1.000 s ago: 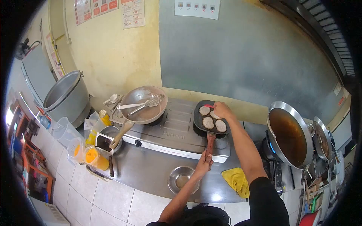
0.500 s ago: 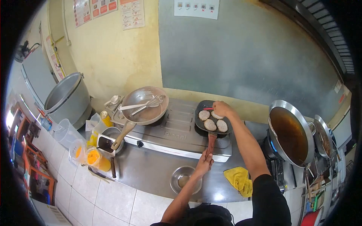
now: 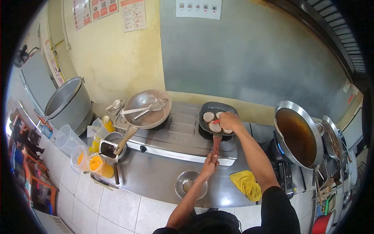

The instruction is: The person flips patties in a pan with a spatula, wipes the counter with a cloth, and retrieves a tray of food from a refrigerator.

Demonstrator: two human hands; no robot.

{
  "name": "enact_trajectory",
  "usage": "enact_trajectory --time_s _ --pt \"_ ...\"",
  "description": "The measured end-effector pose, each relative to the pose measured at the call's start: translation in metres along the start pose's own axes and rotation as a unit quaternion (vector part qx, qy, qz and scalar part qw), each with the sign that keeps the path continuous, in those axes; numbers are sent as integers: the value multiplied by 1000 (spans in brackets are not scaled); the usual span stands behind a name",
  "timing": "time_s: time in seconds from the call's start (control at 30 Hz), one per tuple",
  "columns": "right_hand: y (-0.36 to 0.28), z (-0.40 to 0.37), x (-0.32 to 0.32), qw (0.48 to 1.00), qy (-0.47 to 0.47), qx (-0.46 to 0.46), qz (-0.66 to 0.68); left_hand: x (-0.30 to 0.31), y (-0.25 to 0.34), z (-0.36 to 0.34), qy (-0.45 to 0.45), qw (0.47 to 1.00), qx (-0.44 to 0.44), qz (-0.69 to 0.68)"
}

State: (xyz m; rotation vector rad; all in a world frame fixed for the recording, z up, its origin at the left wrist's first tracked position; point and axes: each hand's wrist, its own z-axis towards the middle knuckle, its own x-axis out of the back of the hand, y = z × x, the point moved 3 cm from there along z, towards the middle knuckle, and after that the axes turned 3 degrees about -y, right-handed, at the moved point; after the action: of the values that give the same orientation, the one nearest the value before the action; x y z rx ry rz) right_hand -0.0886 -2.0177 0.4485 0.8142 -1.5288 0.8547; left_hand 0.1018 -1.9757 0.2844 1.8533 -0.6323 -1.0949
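My left hand (image 3: 209,166) is closed around the reddish-brown handle (image 3: 216,144) of a dark square frying pan (image 3: 218,106) on the right side of the gas stove. Several round, pale patties (image 3: 208,116) lie in the pan, partly covered by my right hand (image 3: 230,121). That hand is closed on a small red utensil (image 3: 216,122), whose tip is over the patties; most of it is hidden, so its exact kind does not show. Below my left forearm stands a steel bowl (image 3: 178,188) with a little liquid in it.
A round pan (image 3: 134,102) holding a whisk (image 3: 156,105) sits on the stove's left side. A large wok of brown liquid (image 3: 294,136) stands at right. A yellow cloth (image 3: 246,185) lies near the counter edge. Plastic jugs (image 3: 67,137) and a big pot (image 3: 74,103) are at left.
My right hand has moved with the red utensil from the pan's far side toward its near right part. My left hand keeps hold of the handle. The camera view has shifted slightly.
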Motion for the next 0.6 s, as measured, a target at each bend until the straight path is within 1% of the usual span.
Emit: enact_trajectory --time_s 0.07,0.2,0.3,0.37,0.53,0.6 --pt "2 -2 9 1000 1 -9 0 -3 3 0 -1 1000 0 19" --pt "23 23 -26 999 0 -8 36 -5 3 -4 -9 1000 6 3" --pt "24 25 -28 999 28 -11 39 -4 -3 -6 -21 1000 -11 5" --pt "17 21 -19 999 42 -18 29 -3 -4 -8 -17 999 -13 30" --pt "-6 11 1 997 48 -50 15 -7 -5 -7 0 999 -3 35" --pt "-5 17 -14 995 71 -37 58 -8 -10 -7 -1 1000 6 26"
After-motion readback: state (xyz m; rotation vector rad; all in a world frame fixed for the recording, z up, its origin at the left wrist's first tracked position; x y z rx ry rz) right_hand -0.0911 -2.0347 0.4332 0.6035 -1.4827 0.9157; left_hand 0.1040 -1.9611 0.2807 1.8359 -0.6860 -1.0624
